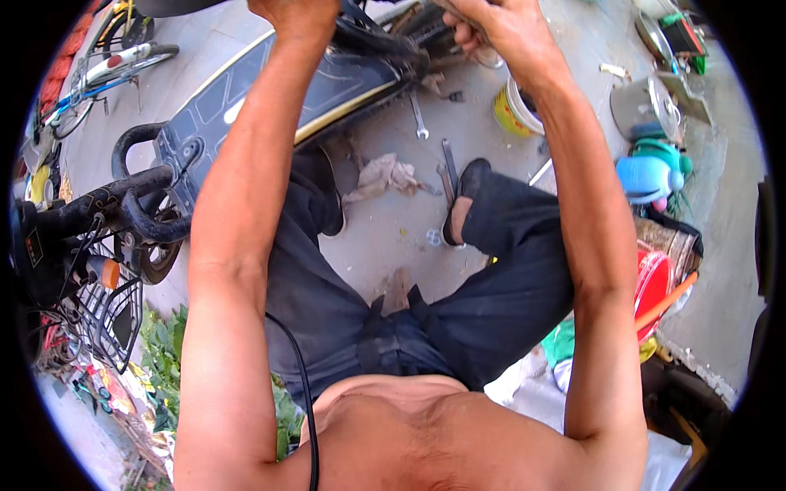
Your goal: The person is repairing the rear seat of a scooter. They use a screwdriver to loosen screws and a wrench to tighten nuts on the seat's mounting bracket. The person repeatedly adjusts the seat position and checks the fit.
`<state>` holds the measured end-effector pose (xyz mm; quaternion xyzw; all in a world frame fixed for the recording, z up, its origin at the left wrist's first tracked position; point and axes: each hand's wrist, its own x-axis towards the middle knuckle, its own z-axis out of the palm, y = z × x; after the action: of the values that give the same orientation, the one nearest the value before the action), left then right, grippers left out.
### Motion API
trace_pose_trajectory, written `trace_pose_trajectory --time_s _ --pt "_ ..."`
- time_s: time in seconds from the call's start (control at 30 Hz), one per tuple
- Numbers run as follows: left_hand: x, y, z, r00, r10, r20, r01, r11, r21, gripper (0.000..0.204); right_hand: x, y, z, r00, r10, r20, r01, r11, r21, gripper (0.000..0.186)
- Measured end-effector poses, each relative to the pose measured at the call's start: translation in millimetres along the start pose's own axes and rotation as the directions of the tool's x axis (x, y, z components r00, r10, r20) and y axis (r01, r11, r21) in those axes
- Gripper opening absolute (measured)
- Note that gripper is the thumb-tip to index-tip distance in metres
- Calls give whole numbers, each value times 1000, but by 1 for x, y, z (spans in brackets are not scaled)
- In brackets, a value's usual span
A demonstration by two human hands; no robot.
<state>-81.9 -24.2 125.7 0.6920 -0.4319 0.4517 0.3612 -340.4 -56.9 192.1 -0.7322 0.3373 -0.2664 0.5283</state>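
Both arms stretch forward over an electric scooter with a dark footboard (340, 94). My left hand (299, 15) is at the top edge above the scooter's front frame (385, 41), its fingers cut off by the picture's rim. To its right, my right hand (503, 29) is closed beside the same front part, fingers curled; a greyish piece shows at the fingers, too cropped to name. Below the scooter a wrench (418, 114) lies on the floor. Another wrench (448, 159) rests next to my right shoe (472, 180). A crumpled pale rag (386, 175) lies between my feet.
A yellow-and-white bucket (517, 110) stands near my right forearm. Further right are a metal pot (643, 110), a blue jug (647, 178) and a red round container (651, 286). At left stand a bicycle (110, 74) and dark handlebars (98, 196); green plants (168, 352) grow beside my left arm.
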Motion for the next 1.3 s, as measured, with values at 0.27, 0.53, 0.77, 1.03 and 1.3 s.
trace_pose_trajectory --time_s 0.27,0.53,0.77,1.03,1.3 --pt "11 -7 2 983 164 -79 -141 960 241 22 2 2 -3 996 92 2 -92 995 50 21" --pt "19 31 -36 819 -382 429 568 425 -705 24 -1 15 -6 986 61 157 -36 987 -154 23" --pt "23 13 -28 623 -275 732 696 -234 -679 30 -9 75 28 908 273 317 18 731 -682 25" --pt "30 27 -54 529 -90 844 673 -561 -482 17 -70 221 47 834 400 379 48 632 -774 25" --pt "40 1 -50 392 196 899 734 -656 -177 23 -163 334 88 639 666 385 -215 635 -742 27"
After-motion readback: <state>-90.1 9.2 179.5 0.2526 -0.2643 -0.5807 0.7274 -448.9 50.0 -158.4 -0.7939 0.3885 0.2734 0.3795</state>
